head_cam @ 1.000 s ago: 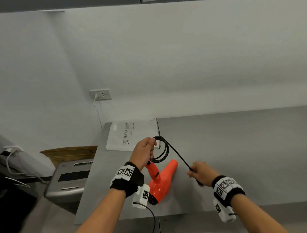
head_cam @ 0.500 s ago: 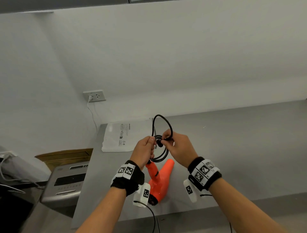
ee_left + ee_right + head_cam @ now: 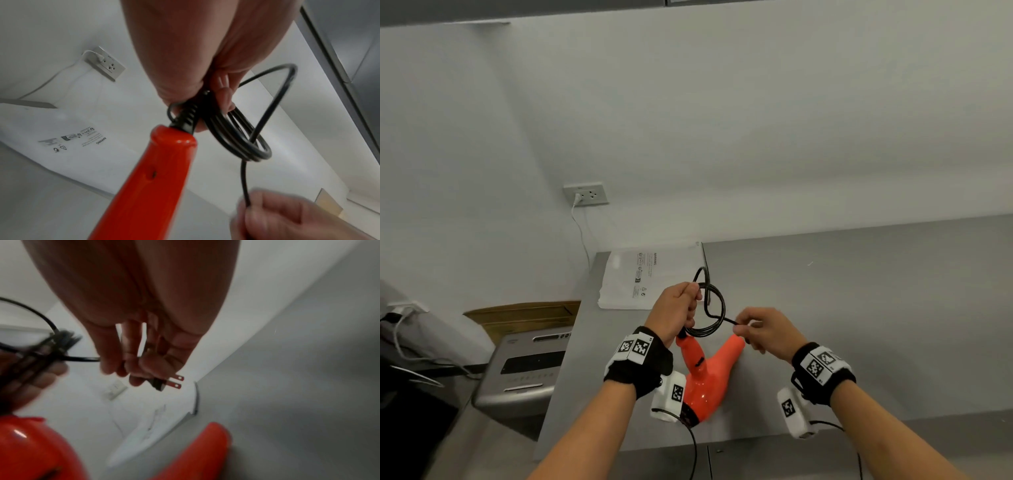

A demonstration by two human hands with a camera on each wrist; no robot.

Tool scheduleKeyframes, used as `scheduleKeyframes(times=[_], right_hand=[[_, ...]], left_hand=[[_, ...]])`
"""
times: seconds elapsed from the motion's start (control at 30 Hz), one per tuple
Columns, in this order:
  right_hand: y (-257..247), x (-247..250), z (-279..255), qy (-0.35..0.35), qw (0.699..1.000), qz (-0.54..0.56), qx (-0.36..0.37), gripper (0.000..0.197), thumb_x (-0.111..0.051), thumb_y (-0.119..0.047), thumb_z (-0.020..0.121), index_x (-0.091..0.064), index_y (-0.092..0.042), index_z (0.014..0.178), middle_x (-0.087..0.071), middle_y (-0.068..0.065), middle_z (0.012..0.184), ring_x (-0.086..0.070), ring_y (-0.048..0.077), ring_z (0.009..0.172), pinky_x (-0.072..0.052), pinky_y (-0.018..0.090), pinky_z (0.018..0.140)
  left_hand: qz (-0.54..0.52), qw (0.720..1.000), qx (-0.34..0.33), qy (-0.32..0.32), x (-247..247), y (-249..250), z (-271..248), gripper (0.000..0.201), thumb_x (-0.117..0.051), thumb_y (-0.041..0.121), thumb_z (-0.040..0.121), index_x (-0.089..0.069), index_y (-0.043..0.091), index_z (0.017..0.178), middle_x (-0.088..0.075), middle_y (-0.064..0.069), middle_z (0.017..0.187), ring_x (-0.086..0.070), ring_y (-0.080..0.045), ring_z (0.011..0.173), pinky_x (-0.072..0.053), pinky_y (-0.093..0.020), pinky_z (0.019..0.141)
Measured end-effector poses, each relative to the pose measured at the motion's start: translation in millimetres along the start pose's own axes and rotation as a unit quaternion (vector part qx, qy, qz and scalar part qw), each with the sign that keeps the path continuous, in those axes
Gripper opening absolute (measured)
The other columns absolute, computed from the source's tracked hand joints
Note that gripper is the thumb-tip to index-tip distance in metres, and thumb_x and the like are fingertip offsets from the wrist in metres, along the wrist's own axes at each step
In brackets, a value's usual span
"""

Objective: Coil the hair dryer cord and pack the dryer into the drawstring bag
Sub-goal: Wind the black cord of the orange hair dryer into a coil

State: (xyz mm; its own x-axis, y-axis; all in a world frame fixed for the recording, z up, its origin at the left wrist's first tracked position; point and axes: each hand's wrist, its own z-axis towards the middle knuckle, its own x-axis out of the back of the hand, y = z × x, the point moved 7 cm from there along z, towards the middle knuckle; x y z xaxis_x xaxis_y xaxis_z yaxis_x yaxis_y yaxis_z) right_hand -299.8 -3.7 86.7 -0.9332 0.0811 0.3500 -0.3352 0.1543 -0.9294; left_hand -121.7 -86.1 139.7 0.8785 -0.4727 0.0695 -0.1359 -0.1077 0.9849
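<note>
An orange hair dryer [image 3: 709,373] lies on the grey table [image 3: 859,325], its handle [image 3: 148,183] pointing up toward my left hand [image 3: 678,310]. My left hand grips several loops of the black cord [image 3: 714,313] just above the handle's end [image 3: 242,139]. My right hand [image 3: 763,330] holds the cord's free end with the plug [image 3: 164,382] sticking out past its fingers, to the right of the coil and above the dryer's nozzle [image 3: 197,451]. A white flat bag [image 3: 650,279] with printed warning text lies behind the hands on the table's left end.
A wall socket [image 3: 587,194] with a white cable plugged in sits on the wall behind. Left of the table stand a grey machine [image 3: 527,370] and a brown cardboard box [image 3: 524,313]. The table stretches bare to the right.
My right hand has pulled away from the left hand, down and to the right, drawing the cord's end through across the coil. The left hand keeps hold of the loops.
</note>
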Motion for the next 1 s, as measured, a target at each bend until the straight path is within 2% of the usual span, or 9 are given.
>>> scheduleKeyframes(times=[0.17,0.27,0.4,0.53,0.67,0.77,0.83,0.9,1.0], right_hand=[[67,62,-15,0.146,0.975,-0.127,-0.111,0.028,-0.067,-0.015,0.093,-0.066,-0.016,0.065,-0.061,-0.005,0.045,-0.054,0.011,0.038,-0.048,0.026,0.049],[73,86,-21,0.204,0.951,-0.188,-0.137,0.031,-0.066,-0.017,0.094,-0.062,-0.019,0.064,-0.063,0.005,0.063,-0.062,0.025,0.062,-0.043,0.028,0.064],[45,90,-22,0.300,0.942,0.096,-0.116,0.026,-0.054,-0.009,0.099,-0.062,-0.003,0.075,-0.061,0.017,0.059,-0.054,0.027,0.038,-0.045,0.028,0.040],[-40,49,-27,0.227,0.930,0.286,0.046,0.015,-0.054,0.000,0.100,-0.061,0.004,0.086,-0.060,0.012,0.060,-0.060,0.027,0.047,-0.051,0.033,0.042],[-81,5,-27,0.188,0.963,0.143,0.132,0.010,-0.063,-0.003,0.096,-0.067,0.000,0.087,-0.069,0.013,0.062,-0.068,0.030,0.055,-0.059,0.036,0.053],[-81,-18,-19,0.203,0.963,-0.058,0.169,0.014,-0.073,-0.010,0.088,-0.065,-0.008,0.076,-0.061,-0.001,0.061,-0.056,0.011,0.054,-0.048,0.021,0.055],[-66,-23,-14,0.236,0.962,-0.077,0.115,0.020,-0.078,-0.015,0.082,-0.060,-0.013,0.074,-0.051,-0.010,0.059,-0.047,0.006,0.052,-0.039,0.015,0.054],[-39,-22,-12,0.258,0.965,0.046,0.004,0.026,-0.080,-0.021,0.079,-0.055,-0.016,0.080,-0.056,-0.006,0.065,-0.051,0.004,0.056,-0.046,0.016,0.053],[-20,-36,-7,0.173,0.954,0.231,-0.077,0.016,-0.073,-0.013,0.087,-0.058,-0.013,0.093,-0.070,0.006,0.092,-0.066,0.017,0.083,-0.055,0.036,0.068]], left_hand=[[0.005,1.000,0.006,0.011,18,6,2,0.032,-0.041,0.018,0.107,-0.053,0.009,0.079,-0.031,0.007,0.054,-0.025,-0.006,0.043,-0.024,-0.021,0.044],[0.016,1.000,0.015,-0.003,13,5,1,0.030,-0.044,0.018,0.106,-0.056,0.008,0.080,-0.034,0.007,0.053,-0.028,-0.006,0.044,-0.027,-0.021,0.044],[-0.001,1.000,0.020,0.011,8,0,4,0.030,-0.042,0.018,0.106,-0.053,0.009,0.080,-0.033,0.007,0.052,-0.026,-0.006,0.042,-0.025,-0.019,0.041],[-0.010,0.999,0.024,0.022,6,-5,7,0.030,-0.041,0.018,0.107,-0.052,0.009,0.080,-0.032,0.005,0.054,-0.026,-0.006,0.041,-0.024,-0.019,0.040],[-0.009,1.000,0.017,0.010,-6,-2,7,0.030,-0.042,0.019,0.106,-0.053,0.009,0.080,-0.033,0.006,0.053,-0.026,-0.006,0.041,-0.023,-0.020,0.041],[0.004,1.000,0.006,0.008,-12,1,6,0.032,-0.043,0.020,0.106,-0.054,0.010,0.077,-0.033,0.007,0.052,-0.026,-0.006,0.041,-0.023,-0.021,0.041],[0.004,1.000,-0.001,0.010,-12,3,4,0.034,-0.043,0.020,0.106,-0.055,0.010,0.076,-0.032,0.007,0.051,-0.025,-0.006,0.041,-0.023,-0.020,0.040],[-0.007,1.000,-0.006,0.008,-13,5,3,0.034,-0.043,0.019,0.106,-0.055,0.010,0.077,-0.032,0.007,0.052,-0.025,-0.006,0.041,-0.023,-0.020,0.041],[-0.018,1.000,-0.006,-0.003,-14,6,1,0.033,-0.042,0.019,0.107,-0.056,0.009,0.078,-0.032,0.007,0.053,-0.025,-0.007,0.043,-0.023,-0.021,0.042]])
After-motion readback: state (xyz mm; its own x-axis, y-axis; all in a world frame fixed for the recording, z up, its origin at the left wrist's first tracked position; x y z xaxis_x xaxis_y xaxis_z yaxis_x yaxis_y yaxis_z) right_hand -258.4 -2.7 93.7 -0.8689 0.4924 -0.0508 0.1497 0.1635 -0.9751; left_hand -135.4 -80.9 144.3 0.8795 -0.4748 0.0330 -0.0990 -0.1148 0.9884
